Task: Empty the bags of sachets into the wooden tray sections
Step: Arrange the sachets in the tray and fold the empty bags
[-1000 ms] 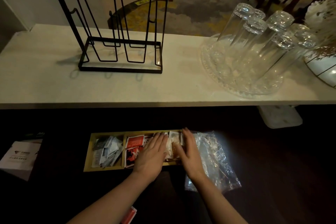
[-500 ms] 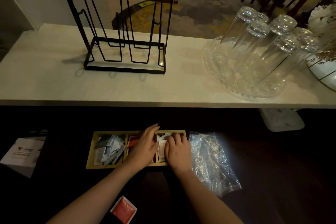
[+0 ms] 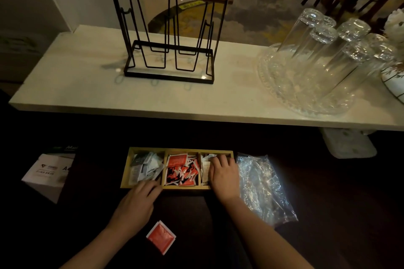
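A wooden tray point(image 3: 178, 151) with three sections lies on the dark lower surface. Its left section holds grey and white sachets point(image 3: 144, 165), the middle one red sachets point(image 3: 182, 170), the right one pale sachets point(image 3: 205, 167). My right hand point(image 3: 223, 174) lies flat on the right section, fingers spread over the pale sachets. At the tray's front left edge my left hand point(image 3: 137, 202) rests with curled fingers, nothing visibly in it. A clear plastic bag point(image 3: 262, 188) lies crumpled and flat right of the tray. One red sachet point(image 3: 161, 237) lies loose in front of the tray.
A white box point(image 3: 49, 172) sits at the left on the dark surface. Above is a pale shelf point(image 3: 87, 85) with a black wire rack point(image 3: 168, 35), a glass tray point(image 3: 282, 91) of upturned glasses point(image 3: 317, 54) and a white vase point(image 3: 393, 85) at the right edge.
My left hand has drawn back off the middle section to the tray's front left edge, uncovering the red sachets. My right hand stays on the right section. The view has shifted.
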The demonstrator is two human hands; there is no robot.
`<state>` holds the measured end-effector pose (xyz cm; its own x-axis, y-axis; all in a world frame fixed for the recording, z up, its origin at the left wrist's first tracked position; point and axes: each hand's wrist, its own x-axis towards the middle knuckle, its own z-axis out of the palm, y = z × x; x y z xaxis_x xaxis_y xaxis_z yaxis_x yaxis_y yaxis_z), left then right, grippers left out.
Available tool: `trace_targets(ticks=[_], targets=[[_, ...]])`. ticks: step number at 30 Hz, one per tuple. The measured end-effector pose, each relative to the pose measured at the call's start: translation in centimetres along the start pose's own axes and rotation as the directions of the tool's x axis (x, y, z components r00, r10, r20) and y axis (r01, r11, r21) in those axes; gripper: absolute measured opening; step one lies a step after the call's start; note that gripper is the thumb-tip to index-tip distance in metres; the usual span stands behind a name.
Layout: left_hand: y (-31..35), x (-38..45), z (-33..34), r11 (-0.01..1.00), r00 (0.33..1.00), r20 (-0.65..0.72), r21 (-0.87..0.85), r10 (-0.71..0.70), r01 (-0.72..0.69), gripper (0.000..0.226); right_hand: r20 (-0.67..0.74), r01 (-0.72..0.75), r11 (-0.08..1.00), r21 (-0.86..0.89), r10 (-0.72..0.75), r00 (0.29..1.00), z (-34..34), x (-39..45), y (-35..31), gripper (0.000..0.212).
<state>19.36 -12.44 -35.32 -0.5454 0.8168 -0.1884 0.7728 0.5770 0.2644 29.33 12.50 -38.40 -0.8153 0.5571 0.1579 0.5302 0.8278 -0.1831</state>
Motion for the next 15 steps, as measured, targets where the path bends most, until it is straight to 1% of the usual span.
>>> trace_targets(ticks=[2,5,10,15], targets=[[0.3,-0.5,0.1,0.999,1.000,0.015,0.040,0.003,-0.004,0.056,-0.008,-0.006,1.000,0.021,0.007,1.000,0.0,-0.1,-0.1,0.024],[0.1,-0.4,-0.3,1.000,1.000,-0.002,0.016,0.008,-0.008,0.056,-0.013,0.003,0.999,0.042,-0.002,1.000,-0.1,-0.2,-0.1,0.027],[0.7,-0.3,-0.7,0.999,1.000,-0.006,0.034,0.017,-0.017,0.038,-0.016,0.046,0.999,0.013,-0.046,0.999,0.0,-0.6,-0.2,0.028],[0.6,-2.0,0.3,0.998,1.000,-0.016,0.063,-0.006,0.007,0.044,-0.021,0.032,0.999,-0.023,-0.032,0.999,0.3,-2.2,-0.8,0.026]])
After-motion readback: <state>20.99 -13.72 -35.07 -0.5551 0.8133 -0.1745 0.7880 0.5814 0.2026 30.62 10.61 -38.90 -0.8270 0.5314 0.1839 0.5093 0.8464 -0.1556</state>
